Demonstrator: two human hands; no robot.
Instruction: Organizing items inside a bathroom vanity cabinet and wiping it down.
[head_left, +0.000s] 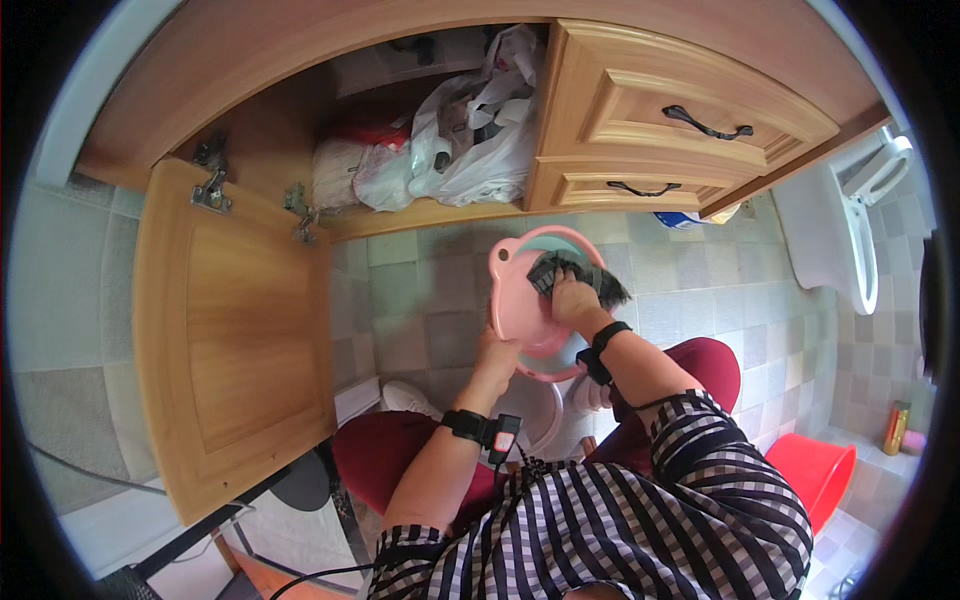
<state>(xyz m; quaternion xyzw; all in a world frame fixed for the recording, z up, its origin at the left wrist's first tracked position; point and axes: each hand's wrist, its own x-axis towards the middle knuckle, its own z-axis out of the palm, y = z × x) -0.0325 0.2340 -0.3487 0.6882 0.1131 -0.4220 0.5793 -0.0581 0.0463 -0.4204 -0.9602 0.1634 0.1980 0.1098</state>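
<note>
My left hand (495, 356) grips the near left side of a pink plastic basin (517, 300), its fingers partly hidden at the rim. The basin is tilted and has a holed tab at its far left. My right hand (575, 300) holds a dark, checked cloth (556, 270) against the basin's inside; one bunched end hangs over the right rim. Under this basin sits another with a pink rim and a pale blue-green inside (562, 366). A white round tub (541, 420) is partly visible below both, between my feet.
An open wooden cabinet door (240, 322) stands at the left. Plastic bags (480, 150) fill part of the cabinet (420, 217). Closed drawers (682, 127) are on its right. A white toilet (832, 225) and a red bucket (806, 476) stand to the right on the tiled floor (675, 300).
</note>
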